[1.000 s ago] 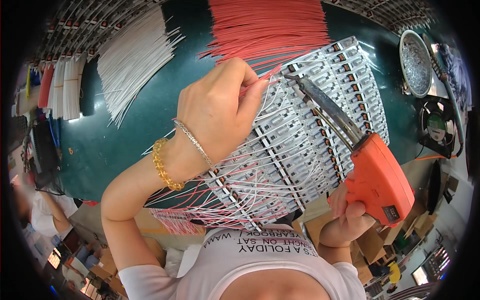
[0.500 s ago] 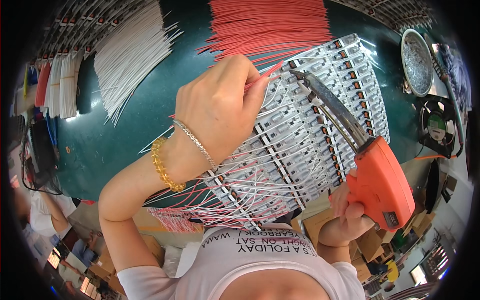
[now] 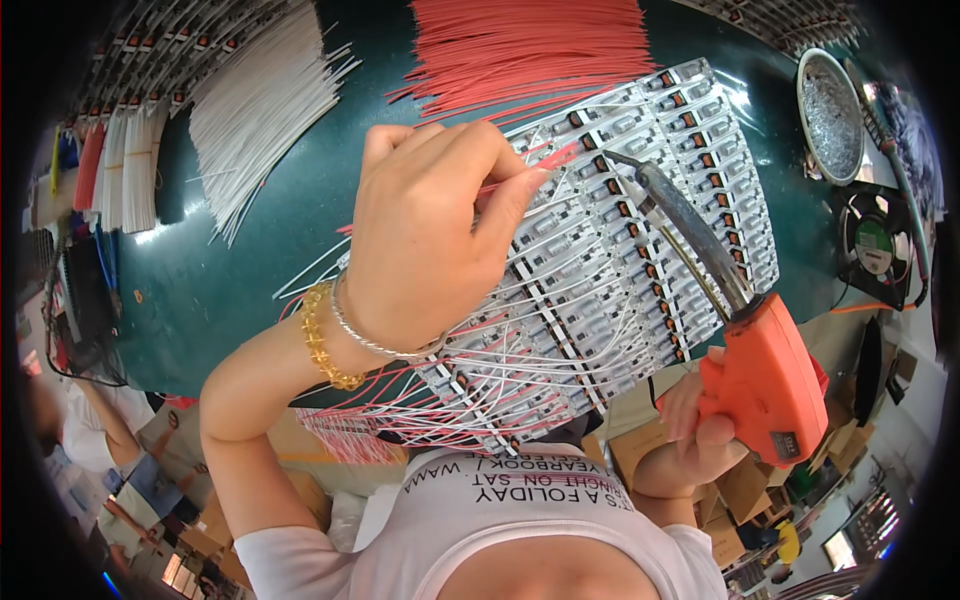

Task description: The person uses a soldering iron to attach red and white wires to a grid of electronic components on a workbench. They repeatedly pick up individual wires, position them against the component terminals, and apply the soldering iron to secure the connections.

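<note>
Some red wire (image 3: 562, 156) pinched in left hand (image 3: 432, 225) over circuit-board panel (image 3: 600, 300); right hand (image 3: 702, 440), fingers curled, grips soldering gun (image 3: 766, 365) beside it!

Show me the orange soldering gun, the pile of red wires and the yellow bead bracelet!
Orange soldering gun (image 3: 768, 372), head view: on its orange body.
Pile of red wires (image 3: 530, 50), head view: on its middle.
Yellow bead bracelet (image 3: 315, 338), head view: on its beads.

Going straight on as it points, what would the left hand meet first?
Likely the soldering tip, just past the red wire the left hand pinches; depth is unclear, so circuit boards could come first.
</note>
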`<state>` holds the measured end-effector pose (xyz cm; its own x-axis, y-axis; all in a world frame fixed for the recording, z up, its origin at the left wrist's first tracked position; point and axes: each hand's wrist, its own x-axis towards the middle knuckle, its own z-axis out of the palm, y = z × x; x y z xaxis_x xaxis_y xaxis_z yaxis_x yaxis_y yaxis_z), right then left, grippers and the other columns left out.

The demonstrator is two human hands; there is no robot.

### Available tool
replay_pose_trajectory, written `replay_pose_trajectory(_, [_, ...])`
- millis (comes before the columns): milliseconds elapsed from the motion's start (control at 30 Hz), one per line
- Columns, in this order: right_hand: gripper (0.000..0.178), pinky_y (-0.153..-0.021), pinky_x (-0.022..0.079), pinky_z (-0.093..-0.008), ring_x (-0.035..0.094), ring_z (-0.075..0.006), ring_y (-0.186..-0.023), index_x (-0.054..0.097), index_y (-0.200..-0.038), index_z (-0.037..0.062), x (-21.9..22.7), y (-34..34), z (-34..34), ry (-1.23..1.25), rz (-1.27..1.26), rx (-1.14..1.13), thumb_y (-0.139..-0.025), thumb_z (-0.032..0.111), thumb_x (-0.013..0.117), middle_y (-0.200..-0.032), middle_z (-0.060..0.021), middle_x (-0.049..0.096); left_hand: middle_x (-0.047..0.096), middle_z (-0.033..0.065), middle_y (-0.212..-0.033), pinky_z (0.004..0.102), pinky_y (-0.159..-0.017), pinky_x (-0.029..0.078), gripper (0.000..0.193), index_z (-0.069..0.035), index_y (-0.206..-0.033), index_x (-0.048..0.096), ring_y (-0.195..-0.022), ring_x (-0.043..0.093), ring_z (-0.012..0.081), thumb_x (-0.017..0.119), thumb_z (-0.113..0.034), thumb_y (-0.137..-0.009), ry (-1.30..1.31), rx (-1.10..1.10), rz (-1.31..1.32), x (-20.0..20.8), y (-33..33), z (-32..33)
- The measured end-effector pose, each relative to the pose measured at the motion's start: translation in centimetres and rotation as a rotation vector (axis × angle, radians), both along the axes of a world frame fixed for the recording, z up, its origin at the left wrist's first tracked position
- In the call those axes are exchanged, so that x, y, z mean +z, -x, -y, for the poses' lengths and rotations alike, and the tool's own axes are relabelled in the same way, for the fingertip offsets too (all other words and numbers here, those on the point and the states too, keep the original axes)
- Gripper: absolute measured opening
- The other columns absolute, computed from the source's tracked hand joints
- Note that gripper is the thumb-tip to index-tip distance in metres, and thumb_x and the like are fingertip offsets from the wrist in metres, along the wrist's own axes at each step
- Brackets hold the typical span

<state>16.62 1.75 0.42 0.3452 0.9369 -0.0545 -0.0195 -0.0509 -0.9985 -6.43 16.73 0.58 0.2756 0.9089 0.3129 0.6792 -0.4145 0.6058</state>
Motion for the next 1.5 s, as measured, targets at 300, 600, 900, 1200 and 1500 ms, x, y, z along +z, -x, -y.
replay_pose_trajectory(300, [0.071,-0.040,0.034,-0.0217,0.042,-0.0084,-0.040,0.049,-0.110,-0.0114,0.3,0.4,-0.4,0.027,0.073,0.071,-0.082,0.051,0.068,-0.051,0.0004,0.047,0.056,-0.0011,-0.063,0.0309,-0.068,0.034,0.015,-0.008,-0.071,0.060,-0.060,0.045,0.0162,0.073,-0.007,-0.076,-0.042,-0.040,-0.051,-0.4,0.0,0.0])
replay_pose_trajectory(600, [0.075,-0.056,0.039,-0.0260,0.047,-0.0120,-0.060,0.049,-0.115,-0.0059,-0.9,-1.8,1.6,0.194,0.359,0.137,-0.076,0.055,0.070,-0.072,-0.0014,0.050,0.055,-0.0012,-0.062,0.0309,-0.067,0.034,0.015,-0.009,-0.070,0.060,-0.060,0.045,0.0165,0.073,-0.007,-0.076,-0.050,-0.033,-0.048,-0.3,-0.1,-0.1])
replay_pose_trajectory(900, [0.078,-0.042,0.037,-0.0226,0.041,-0.0073,-0.040,0.049,-0.111,-0.0123,-0.6,0.1,0.8,0.052,0.290,0.019,-0.081,0.059,0.061,-0.050,0.0015,0.045,0.054,-0.0004,-0.061,0.0310,-0.065,0.033,0.017,-0.008,-0.068,0.058,-0.057,0.045,0.0170,0.073,-0.007,-0.076,-0.087,-0.036,-0.025,-0.7,-0.1,-0.1])
replay_pose_trajectory(1200, [0.076,-0.041,0.035,-0.0221,0.041,-0.0080,-0.039,0.046,-0.120,-0.0129,-2.5,-2.8,2.7,-0.005,-0.050,0.042,-0.084,0.052,0.063,-0.050,0.0009,0.046,0.067,0.0047,-0.074,0.0280,-0.065,0.047,0.009,-0.003,-0.082,0.068,-0.069,0.060,0.0156,0.072,0.001,-0.075,-0.006,0.058,0.089,1.8,1.2,-0.6])
replay_pose_trajectory(1500, [0.078,-0.043,0.036,-0.0221,0.042,-0.0086,-0.040,0.045,-0.121,-0.0132,0.6,0.2,1.1,0.041,0.054,0.069,-0.084,0.052,0.065,-0.052,0.0007,0.047,0.062,0.0022,-0.068,0.0313,-0.073,0.039,0.010,-0.006,-0.075,0.063,-0.066,0.052,0.0177,0.073,-0.008,-0.077,0.058,-0.103,-0.040,0.5,-0.1,0.7])
